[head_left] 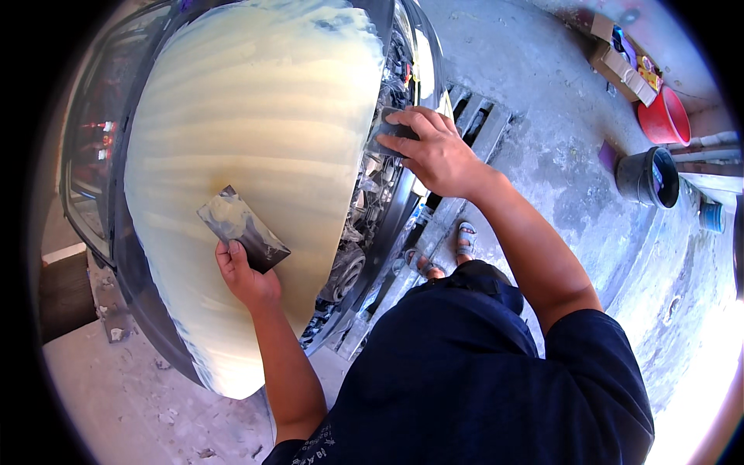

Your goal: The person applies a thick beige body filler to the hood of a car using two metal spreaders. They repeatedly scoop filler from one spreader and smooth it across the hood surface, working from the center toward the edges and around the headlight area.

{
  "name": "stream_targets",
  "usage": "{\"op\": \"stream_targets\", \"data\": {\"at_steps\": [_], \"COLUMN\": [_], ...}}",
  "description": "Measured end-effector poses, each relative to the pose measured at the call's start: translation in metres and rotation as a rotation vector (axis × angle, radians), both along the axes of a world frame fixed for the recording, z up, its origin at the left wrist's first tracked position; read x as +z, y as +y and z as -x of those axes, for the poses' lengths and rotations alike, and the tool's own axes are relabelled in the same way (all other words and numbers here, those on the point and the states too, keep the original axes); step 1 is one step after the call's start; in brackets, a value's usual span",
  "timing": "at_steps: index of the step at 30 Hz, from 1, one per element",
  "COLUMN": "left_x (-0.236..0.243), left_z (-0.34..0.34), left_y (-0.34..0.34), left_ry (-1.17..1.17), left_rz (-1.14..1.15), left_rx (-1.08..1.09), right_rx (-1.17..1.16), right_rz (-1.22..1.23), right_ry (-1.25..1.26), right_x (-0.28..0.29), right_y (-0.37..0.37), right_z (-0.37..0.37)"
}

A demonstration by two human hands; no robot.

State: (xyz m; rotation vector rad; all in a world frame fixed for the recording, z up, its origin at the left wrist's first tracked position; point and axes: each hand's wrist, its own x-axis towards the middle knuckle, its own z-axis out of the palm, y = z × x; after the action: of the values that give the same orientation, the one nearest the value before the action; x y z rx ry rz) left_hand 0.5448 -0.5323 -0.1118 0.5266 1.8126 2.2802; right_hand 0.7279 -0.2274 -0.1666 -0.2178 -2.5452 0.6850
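A car hood spreads in front of me, coated with cream-coloured filler in broad streaky bands. My left hand grips a dark rectangular putty board by its near edge, thumb on top. Pale filler is smeared over the board's far end, and the board is held over the hood. At the hood's front edge, my right hand is closed on a dark flat piece. My fingers cover much of that piece, so its exact kind cannot be made out.
Exposed front-end parts line the hood's front edge. A slatted pallet lies beside my sandalled feet. Along the right wall stand a cardboard box, a red bucket and a black bucket. The windshield is at left.
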Motion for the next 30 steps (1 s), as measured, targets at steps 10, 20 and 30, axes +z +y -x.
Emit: {"op": "stream_targets", "data": {"at_steps": [10,20,30], "left_x": [0.001,0.003,-0.002], "left_z": [-0.002,-0.003,0.000], "left_y": [0.002,0.003,-0.001], "left_ry": [-0.005,-0.008,0.003], "left_rz": [-0.011,0.004,-0.013], "left_rx": [0.001,0.002,-0.020], "right_rx": [-0.016,0.006,0.000], "right_rz": [-0.026,0.033,0.010], "right_ry": [0.007,0.024,0.016], "right_x": [-0.007,-0.009,-0.010], "right_y": [0.012,0.018,0.025], "right_z": [0.002,0.003,0.007]}}
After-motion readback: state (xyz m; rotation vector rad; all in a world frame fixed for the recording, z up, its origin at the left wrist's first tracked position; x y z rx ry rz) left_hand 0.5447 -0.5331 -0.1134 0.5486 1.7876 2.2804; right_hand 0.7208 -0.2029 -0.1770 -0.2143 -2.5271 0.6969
